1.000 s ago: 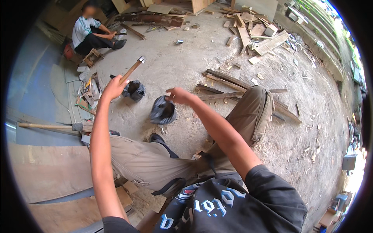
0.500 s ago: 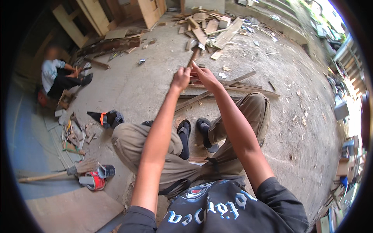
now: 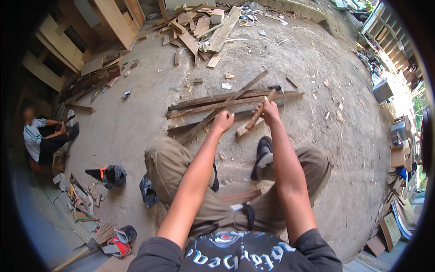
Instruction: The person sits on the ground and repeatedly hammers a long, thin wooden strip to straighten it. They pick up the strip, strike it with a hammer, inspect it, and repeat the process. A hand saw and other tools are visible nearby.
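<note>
My right hand point(image 3: 271, 111) is wrapped round the wooden handle of a hammer point(image 3: 256, 116). Its dark head points away from me, and the handle's lower end slants back toward my left. Beneath that end lies a short pale wood block point(image 3: 243, 131). To the left, my left hand point(image 3: 223, 121) is closed, thumb against the fingers, apart from the hammer. Whatever it may hold is too small to make out. Just past my hands, several long brown wood strips point(image 3: 199, 105) lie on the concrete, one crossing over the others diagonally.
A heap of scrap boards point(image 3: 225, 30) lies at the far side. Another person point(image 3: 38, 136) sits at the far left. Near my left knee are black bags point(image 3: 114, 176), wood scraps, a broom point(image 3: 96, 240) and a red can point(image 3: 118, 249). Clutter lines the right edge.
My hands have come apart and drawn nearer; both were together at the hammer's handle, held out ahead. Only my right hand grips it now. The view has turned toward the right.
</note>
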`<action>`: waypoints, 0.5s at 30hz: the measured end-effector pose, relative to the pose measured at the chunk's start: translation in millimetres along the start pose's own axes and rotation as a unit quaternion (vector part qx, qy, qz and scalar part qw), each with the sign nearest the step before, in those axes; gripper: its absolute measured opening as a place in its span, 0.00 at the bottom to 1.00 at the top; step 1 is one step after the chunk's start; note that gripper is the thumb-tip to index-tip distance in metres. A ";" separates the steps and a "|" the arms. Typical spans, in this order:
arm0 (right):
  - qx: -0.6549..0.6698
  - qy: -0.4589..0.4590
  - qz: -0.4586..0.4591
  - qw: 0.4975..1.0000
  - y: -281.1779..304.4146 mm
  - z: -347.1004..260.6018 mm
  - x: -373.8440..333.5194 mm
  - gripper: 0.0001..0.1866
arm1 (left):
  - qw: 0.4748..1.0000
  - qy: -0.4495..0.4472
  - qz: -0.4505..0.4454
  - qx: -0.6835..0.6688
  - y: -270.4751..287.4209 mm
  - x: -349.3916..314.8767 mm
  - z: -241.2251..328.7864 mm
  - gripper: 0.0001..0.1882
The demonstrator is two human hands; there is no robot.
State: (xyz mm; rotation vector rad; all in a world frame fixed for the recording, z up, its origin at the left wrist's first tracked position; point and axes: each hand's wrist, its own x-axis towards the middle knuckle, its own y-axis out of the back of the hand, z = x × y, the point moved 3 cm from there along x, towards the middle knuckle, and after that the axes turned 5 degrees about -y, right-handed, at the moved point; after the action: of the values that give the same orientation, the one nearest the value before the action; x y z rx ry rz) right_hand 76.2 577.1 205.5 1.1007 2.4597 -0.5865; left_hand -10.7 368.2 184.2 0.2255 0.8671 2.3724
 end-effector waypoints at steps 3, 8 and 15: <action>-0.122 -0.020 0.123 0.985 24.2 28.7 52.4 0.21 | 0.997 0.076 -0.026 0.003 -21.8 14.4 -69.5 0.17; -0.358 0.038 0.193 0.913 41.4 60.0 139.9 0.22 | 0.989 0.063 -0.015 0.136 -69.6 76.5 -88.4 0.21; -0.472 0.119 0.045 0.872 4.4 62.4 206.5 0.15 | 0.966 0.055 -0.084 0.239 -99.7 173.1 -92.1 0.46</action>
State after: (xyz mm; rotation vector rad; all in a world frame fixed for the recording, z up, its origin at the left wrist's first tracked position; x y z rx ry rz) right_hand -37.9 672.9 49.4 0.8571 2.3533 0.7761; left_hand -134.9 481.7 42.4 0.2022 1.4473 2.0029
